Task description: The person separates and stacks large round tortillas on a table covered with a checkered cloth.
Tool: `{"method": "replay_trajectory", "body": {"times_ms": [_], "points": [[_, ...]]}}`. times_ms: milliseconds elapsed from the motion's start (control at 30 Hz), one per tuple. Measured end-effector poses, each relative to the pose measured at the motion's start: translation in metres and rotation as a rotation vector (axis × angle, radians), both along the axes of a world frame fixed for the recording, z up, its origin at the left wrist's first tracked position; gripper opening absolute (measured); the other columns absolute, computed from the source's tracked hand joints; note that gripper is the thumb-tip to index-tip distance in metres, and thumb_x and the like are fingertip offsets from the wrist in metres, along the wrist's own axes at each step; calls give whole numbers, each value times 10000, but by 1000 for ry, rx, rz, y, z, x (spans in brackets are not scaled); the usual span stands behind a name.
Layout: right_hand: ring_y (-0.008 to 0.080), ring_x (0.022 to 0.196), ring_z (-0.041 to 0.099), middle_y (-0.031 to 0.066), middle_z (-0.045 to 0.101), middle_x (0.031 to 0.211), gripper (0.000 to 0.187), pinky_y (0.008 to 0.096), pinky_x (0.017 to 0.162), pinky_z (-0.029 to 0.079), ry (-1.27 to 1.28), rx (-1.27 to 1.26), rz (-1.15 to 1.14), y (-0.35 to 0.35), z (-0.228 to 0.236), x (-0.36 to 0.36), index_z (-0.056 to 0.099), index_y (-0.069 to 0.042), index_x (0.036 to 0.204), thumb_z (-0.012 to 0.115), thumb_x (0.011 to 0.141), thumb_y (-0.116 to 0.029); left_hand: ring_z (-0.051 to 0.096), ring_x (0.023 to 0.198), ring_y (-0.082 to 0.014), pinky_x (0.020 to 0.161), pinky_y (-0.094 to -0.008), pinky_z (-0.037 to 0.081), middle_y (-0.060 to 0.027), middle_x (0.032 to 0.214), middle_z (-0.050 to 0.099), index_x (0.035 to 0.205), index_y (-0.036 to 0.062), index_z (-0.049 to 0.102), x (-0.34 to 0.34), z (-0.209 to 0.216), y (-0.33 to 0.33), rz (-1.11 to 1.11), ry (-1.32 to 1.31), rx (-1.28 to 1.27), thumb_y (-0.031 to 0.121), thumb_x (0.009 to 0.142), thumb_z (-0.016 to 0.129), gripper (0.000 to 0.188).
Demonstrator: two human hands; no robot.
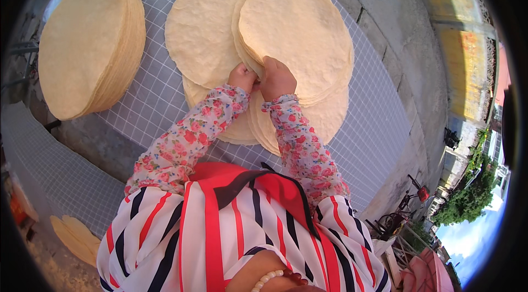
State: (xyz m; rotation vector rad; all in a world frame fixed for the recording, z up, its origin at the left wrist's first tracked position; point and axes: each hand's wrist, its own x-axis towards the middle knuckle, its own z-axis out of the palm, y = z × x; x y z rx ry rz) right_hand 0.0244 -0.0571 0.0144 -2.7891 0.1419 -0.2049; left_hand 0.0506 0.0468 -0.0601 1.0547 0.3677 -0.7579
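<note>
Large round, thin, pale-yellow flatbreads [209, 28] lie in overlapping piles on a grey checked tabletop [379, 110]. A smaller stack of flatbreads [297, 28] rests on top of them, to the right of the middle. My right hand [278, 78] is closed on the near left edge of this stack, thumb on the upper face. Close beside it, my left hand [242, 78] is curled with its fingers bent in at the same edge; what it pinches, if anything, is hidden. Flowered sleeves cover both forearms.
A tall, neat stack of flatbreads [82, 44] stands at the left of the table. Lower left, a second checked surface [60, 165] has several flatbreads [77, 237] near it. At the right are a concrete ground, a yellow wall [467, 61] and a bicycle [404, 204].
</note>
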Motion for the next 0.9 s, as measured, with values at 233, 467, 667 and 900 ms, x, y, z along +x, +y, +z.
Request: {"method": "replay_trajectory", "body": {"times_ms": [233,467,667,900], "points": [[357,1059,578,157,627,1135,369,414,887,490,-178,107,103,2,-8,-17,580,-21,1152,594,784,-23,646,765,-158,625,-281,539,-61,896,646,1060,32,578,0,-3,1,57,28,-152,93,902,565,169],[339,915,627,155,658,981,323,421,792,513,48,126,-70,-24,-7,-3,580,-73,1141,594,820,-109,651,754,-189,643,-319,589,-82,889,641,1078,11,557,5,8,-6,26,139,21,153,921,579,213],[214,634,639,113,646,721,200,316,616,490,-221,131,-93,-143,156,51,659,-93,1060,596,879,-155,674,690,-209,546,-298,580,-119,908,672,1070,21,580,3,0,-15,55,117,24,178,946,520,209],[303,864,664,105,683,995,232,369,703,539,-355,-196,58,-64,131,24,629,-120,1061,589,843,-50,656,634,-185,535,-278,571,-106,874,667,1059,32,582,2,2,-4,102,130,-34,180,956,486,204]]}}
